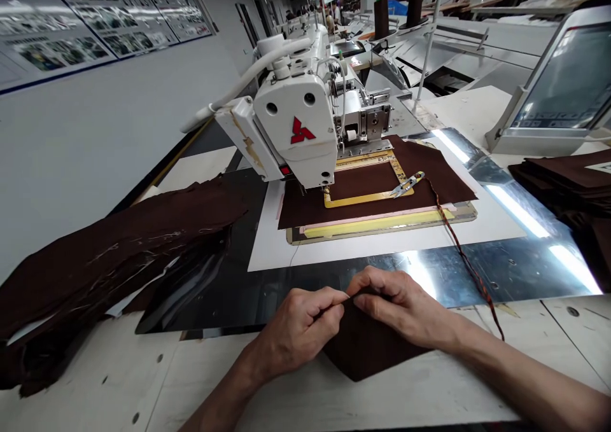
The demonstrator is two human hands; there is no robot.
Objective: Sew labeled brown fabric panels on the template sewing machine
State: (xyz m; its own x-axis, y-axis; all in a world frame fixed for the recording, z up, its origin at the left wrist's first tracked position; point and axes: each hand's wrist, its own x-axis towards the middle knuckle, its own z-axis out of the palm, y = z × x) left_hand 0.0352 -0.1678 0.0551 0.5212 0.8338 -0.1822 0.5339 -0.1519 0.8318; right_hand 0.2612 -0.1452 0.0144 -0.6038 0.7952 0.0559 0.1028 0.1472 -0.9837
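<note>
While our left hand (300, 324) and right hand (405, 305) meet at the lower centre of the frame, both pinch, thumb against finger, the upper edge of 1 dark-brown fabric piece (367, 349), just in front of the metal plate (229, 311) on the pale bench (214, 381). We judge the step in hand to be working that edge, perhaps folding or aligning it, and the next move seems to call for a steady, even pinch. Nearer the frame's centre, snips (408, 184) rest across the yellow clamp (367, 199) beside the sewing machine (296, 146).
</note>
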